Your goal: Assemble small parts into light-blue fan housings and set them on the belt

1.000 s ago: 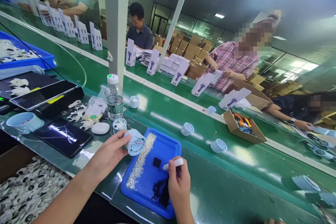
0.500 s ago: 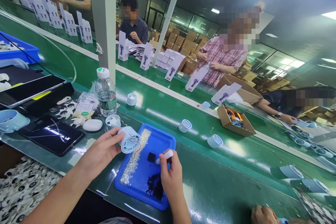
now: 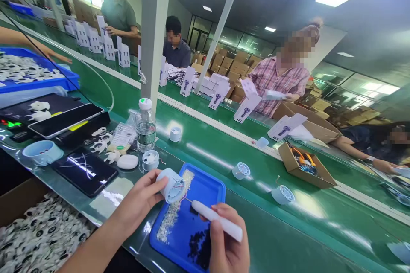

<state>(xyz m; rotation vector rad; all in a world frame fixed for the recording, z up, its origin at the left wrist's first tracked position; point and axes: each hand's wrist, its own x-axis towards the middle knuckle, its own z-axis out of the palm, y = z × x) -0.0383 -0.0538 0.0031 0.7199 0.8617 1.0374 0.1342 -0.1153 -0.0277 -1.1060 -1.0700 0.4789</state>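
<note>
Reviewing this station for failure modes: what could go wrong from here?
1. The left hand pinches the round fan housing by its side only; a push from the white pen tool in the right hand might twist it loose.
2. Thin red wires hang by the tool tip and could snag.
3. A dropped housing could scatter the small parts in the blue tray.

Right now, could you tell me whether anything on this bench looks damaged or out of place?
Yes: the dark phone lying left of the blue tray shows crack-like lines across its screen, though they could be reflections.
</note>
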